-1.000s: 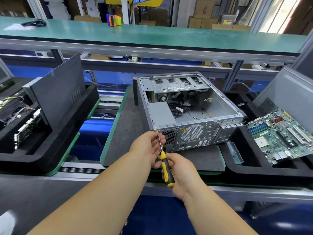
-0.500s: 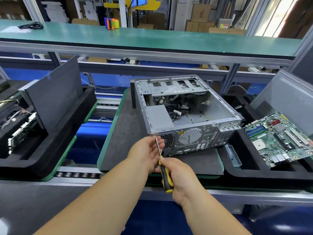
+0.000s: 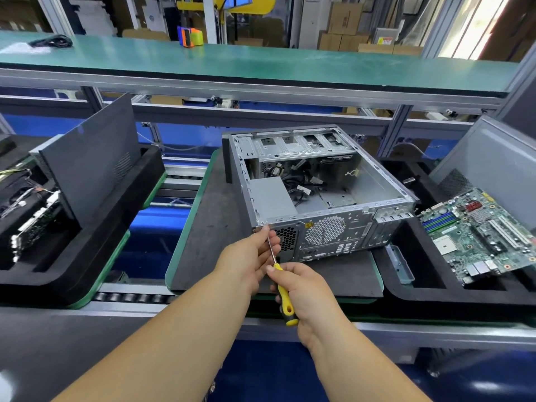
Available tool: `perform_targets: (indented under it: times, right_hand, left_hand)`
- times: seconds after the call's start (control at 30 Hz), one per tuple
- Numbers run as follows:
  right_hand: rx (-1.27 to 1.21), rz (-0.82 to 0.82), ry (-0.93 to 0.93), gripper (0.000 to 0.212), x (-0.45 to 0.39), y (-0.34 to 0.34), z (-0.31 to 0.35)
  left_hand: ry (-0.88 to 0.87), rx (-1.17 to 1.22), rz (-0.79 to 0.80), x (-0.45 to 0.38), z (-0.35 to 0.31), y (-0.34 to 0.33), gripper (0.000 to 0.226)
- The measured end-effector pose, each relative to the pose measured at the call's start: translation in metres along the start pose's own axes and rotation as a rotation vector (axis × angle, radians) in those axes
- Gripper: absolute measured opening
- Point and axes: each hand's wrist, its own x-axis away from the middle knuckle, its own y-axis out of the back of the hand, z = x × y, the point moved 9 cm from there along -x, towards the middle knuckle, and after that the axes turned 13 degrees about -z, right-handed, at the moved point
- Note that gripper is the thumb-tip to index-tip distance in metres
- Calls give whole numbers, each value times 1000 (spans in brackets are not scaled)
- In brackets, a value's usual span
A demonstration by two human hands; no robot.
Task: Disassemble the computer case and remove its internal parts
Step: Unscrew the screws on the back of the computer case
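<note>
Gripping screwdriver (image 3: 282, 297) handle: right hand (image 3: 311, 297) | left hand (image 3: 246, 262) pinches shaft | case (image 3: 319, 198) corner at tip

Scene evenly and brightly lit. Overexposed daylight glare from window (image 3: 481, 21) at 1 o'clock. Shadows soft and faint. Wide-angle distortion bows straight rails near frame edges. Slight softness at 6 o'clock; centre sharp.

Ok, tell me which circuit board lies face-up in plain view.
The green motherboard in the black foam tray right of the open grey metal computer case. The left tray's board stands edge-on, mostly hidden among cables.
</note>
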Motion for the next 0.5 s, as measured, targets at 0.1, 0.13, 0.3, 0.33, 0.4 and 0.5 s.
perform_targets:
  times: [0.1,0.13,0.3,0.33,0.4,0.5]
  right_hand:
    - [-43,27,-28,19,1,-1,-1]
    - [-46,29,-33,19,1,-1,-1]
    - [-64,32,-62,19,1,-1,0]
    - [-72,33,-82,19,2,-2,0]
    - [-103,44,-164,17,3,-3,-3]
    - [-171,59,-306,24,7,-5,-9]
  left_hand:
    - [-12,-18,4,1,-1,0,19]
    - [-14,-21,3,1,-1,0,19]
    - [1,-24,0,4,-2,3,22]
    - [12,-15,-3,4,-2,4,21]
    - [38,8,-18,6,-2,5,17]
    - [53,11,-54,7,-2,8,12]
